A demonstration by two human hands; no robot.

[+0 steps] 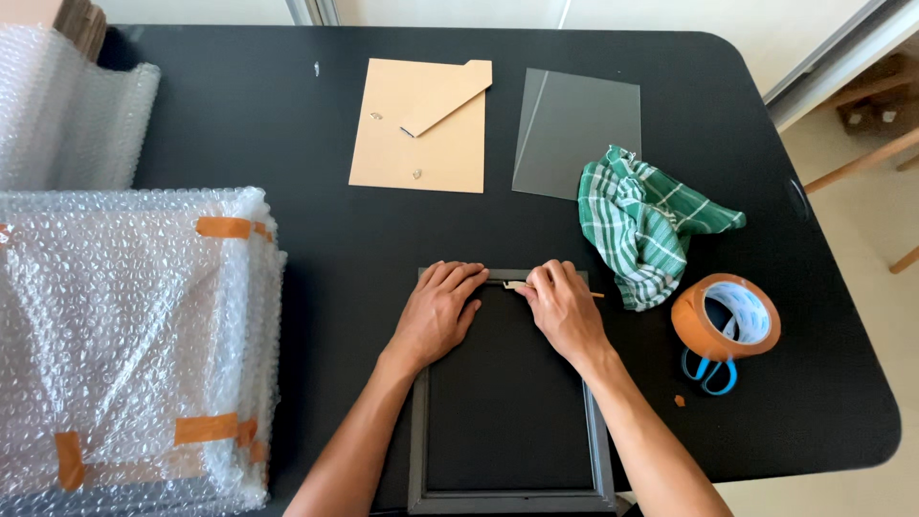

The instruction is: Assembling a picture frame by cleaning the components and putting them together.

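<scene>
- Black table (287,124) fills the view; pale floor shows beyond its right edge.
- Dark grey picture frame (507,479) lies flat under both hands. Its long axis runs from the person toward the far side of the table, and only the black table shows inside it.
- Left hand (436,311) rests flat on the far end of the frame, fingers together and pressing down.
- Right hand (565,311) is closed, pinching a thin wooden stick (522,286) at the far rail of the frame, just beside the left fingertips.
- Right of the right hand: a green checked cloth (646,225), an orange tape roll (725,316) and blue scissors (709,371) partly under the roll.
- Beyond the hands lie a tan backing board (421,134) and a clear sheet (577,129).
- Left of the left hand stands a stack wrapped in bubble wrap (134,345); I cannot tell what is inside.
</scene>
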